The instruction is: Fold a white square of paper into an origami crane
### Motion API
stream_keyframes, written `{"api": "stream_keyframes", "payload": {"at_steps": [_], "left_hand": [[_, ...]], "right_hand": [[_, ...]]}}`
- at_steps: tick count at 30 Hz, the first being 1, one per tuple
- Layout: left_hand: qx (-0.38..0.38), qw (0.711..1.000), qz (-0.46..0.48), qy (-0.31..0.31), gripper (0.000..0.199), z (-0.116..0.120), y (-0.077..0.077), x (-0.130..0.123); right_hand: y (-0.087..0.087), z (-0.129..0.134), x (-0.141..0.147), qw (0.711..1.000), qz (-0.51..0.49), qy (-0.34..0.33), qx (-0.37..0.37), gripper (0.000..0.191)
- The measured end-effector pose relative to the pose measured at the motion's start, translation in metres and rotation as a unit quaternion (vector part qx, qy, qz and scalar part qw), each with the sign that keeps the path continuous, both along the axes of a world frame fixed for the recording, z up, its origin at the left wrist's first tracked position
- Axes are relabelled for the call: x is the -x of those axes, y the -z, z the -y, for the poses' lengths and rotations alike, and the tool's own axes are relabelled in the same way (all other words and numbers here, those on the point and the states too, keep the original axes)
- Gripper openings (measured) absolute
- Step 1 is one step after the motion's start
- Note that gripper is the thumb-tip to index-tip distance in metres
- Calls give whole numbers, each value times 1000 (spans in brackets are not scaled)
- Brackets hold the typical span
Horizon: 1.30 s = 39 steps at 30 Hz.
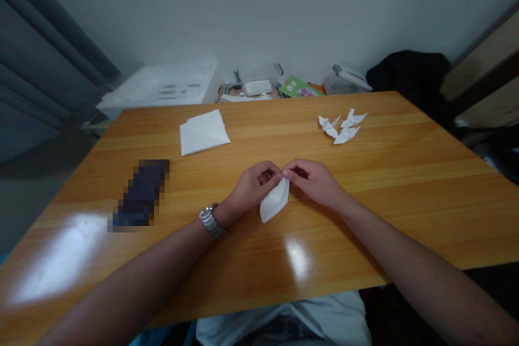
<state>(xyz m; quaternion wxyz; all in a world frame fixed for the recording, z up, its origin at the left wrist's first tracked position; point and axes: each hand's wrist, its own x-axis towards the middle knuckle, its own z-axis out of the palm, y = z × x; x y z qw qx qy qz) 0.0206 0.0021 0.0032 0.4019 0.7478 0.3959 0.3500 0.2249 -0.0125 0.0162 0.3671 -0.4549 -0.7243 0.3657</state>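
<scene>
Both hands meet over the middle of the table, pinching a small folded piece of white paper (274, 203) at its upper corner. My left hand (256, 186), with a metal watch on the wrist, has thumb and fingers closed on the paper. From the other side, the fingertips of my right hand (314, 179) press together on the same corner. The paper hangs down below the fingertips in a pointed, roughly diamond shape. Its pinched corner is partly hidden by my fingers.
A stack of white paper sheets (204, 132) lies at the back left of the wooden table (251, 275). Several folded paper cranes (344, 128) sit at the back right. A blurred-out dark flat object (141, 194) is at left. Behind stands a white plastic bin (162, 84).
</scene>
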Motion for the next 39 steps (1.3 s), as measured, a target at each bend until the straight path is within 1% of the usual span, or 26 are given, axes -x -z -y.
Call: {"api": "stream_keyframes", "payload": {"at_steps": [7,11,16,19,22,26,30,32,34,37,39], "left_hand": [[-28,999,-24,4,15,-1,0,2],[-27,999,-21,9,19,-2,2,3],[13,1000,7,15,26,-2,2,1],[45,998,32,16,27,-1,0,1],[79,995,65,19,31,-1,1,0],[84,993,87,9,37,-2,7,-2],[95,988,123,-11,37,-4,12,-2],[84,986,140,-29,35,-6,11,-1],[56,988,136,-58,32,-7,8,1],[18,991,101,-87,27,-8,5,3],[9,993,75,-85,26,-7,4,4]], "right_hand": [[-1,3,3,999,34,4,-6,13],[-2,2,2,999,38,2,-3,12],[-2,-1,-2,999,34,20,-20,13],[2,-6,-8,999,0,48,-9,13],[6,-12,-13,995,-35,91,-5,17],[8,-15,-16,991,-55,118,-11,20],[8,-16,-16,989,-76,124,1,21],[10,-16,-15,989,-81,119,18,20],[11,-16,-15,991,-78,106,35,19],[12,-16,-15,993,-67,82,45,17],[9,-14,-15,995,-58,72,41,17]]}}
